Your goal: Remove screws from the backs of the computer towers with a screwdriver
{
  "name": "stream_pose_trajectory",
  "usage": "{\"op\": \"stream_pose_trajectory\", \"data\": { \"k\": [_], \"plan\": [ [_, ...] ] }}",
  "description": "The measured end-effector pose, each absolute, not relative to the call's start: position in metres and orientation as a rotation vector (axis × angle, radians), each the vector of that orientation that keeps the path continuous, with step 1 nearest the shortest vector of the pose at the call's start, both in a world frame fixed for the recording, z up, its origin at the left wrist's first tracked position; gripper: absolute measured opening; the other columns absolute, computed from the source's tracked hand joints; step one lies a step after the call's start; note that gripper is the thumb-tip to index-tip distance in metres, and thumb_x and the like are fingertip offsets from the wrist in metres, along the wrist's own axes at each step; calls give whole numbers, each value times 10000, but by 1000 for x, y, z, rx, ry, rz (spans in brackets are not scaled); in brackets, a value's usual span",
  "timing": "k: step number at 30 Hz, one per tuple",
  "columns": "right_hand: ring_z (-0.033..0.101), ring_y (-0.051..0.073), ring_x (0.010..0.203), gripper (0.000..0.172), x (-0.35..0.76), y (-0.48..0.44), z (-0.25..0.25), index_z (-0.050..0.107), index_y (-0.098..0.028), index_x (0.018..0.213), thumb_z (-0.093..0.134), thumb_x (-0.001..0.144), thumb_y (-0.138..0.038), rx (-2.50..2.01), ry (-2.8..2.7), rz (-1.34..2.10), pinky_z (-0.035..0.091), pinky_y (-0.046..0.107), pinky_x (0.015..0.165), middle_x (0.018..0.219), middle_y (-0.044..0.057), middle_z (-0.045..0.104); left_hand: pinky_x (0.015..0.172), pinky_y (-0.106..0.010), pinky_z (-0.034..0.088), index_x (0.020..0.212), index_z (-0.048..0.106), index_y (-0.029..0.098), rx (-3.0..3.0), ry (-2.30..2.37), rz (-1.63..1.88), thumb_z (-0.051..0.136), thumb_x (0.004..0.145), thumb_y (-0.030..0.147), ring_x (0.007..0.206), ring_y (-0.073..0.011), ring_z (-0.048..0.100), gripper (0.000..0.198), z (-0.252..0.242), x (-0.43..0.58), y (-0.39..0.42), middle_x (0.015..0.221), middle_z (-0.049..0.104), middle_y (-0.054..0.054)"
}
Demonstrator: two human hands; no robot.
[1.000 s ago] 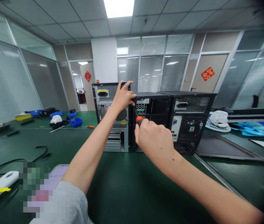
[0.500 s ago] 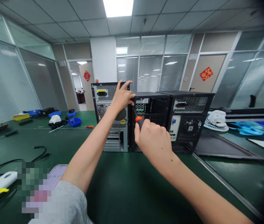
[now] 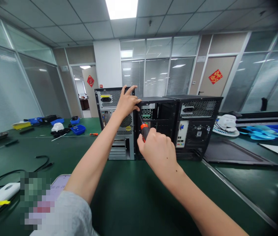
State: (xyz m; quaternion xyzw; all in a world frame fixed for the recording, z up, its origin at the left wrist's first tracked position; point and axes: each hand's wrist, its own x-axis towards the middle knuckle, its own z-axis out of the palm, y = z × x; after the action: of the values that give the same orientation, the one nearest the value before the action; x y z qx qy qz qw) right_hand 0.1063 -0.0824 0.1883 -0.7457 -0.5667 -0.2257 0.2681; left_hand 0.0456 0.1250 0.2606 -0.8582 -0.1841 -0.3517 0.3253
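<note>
My right hand (image 3: 159, 148) is closed round a screwdriver (image 3: 144, 130) with a dark grey and red handle. Its thin shaft points up and away at the left edge of the open black computer case (image 3: 164, 113) in the middle. I cannot make out what the tip touches. Fingers spread, my left hand (image 3: 127, 105) rests against the upper right edge of the left computer case (image 3: 113, 98), its thumb over the seam between the two cases. To the right stands a third black computer case (image 3: 198, 113), its back facing me.
Blue trays (image 3: 78, 129) and an orange-handled tool (image 3: 94, 134) lie at the back left. Nearer are a black cable (image 3: 45, 160), a white power strip (image 3: 2, 198) and a phone (image 3: 59, 183). A dark panel (image 3: 237, 154) lies right, below blue gloves (image 3: 258, 131).
My right hand has moved slightly left and down, and the screwdriver handle tilts at a different angle. My left hand stays on the left case. The view has shifted a little.
</note>
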Motion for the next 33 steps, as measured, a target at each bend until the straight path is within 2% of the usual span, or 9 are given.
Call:
{"op": "stream_pose_trajectory", "data": {
  "k": [3,7,20,33],
  "plan": [
    [657,248,631,181,106,-84,185,540,-73,848,428,798,-206,-2042,-1598,-598,465,275,495,655,136,639,1068,-562,69,875,665,224,-2249,-474,-930,538,781,284,1287,-308,270,169,261,46,125,815,670,-56],
    [659,244,626,188,107,-86,187,543,-47,883,403,783,-122,-2081,-1666,-638,466,270,490,631,135,635,1062,-570,86,865,663,218,-2250,-470,-935,535,784,285,1282,-314,278,166,261,46,125,836,673,-60],
    [663,268,734,264,113,-91,213,570,-54,888,360,823,-199,-2098,-1879,-510,478,321,586,736,179,653,1069,-559,47,894,662,230,-2266,-473,-943,561,759,288,1298,-305,249,178,260,46,126,855,669,-56],
    [635,301,753,325,117,-89,218,614,-89,853,336,808,-252,-2060,-1763,-259,437,363,617,747,177,646,1072,-556,52,874,664,232,-2281,-456,-966,549,762,283,1295,-303,255,169,260,45,128,876,670,-54]
  ]
}}
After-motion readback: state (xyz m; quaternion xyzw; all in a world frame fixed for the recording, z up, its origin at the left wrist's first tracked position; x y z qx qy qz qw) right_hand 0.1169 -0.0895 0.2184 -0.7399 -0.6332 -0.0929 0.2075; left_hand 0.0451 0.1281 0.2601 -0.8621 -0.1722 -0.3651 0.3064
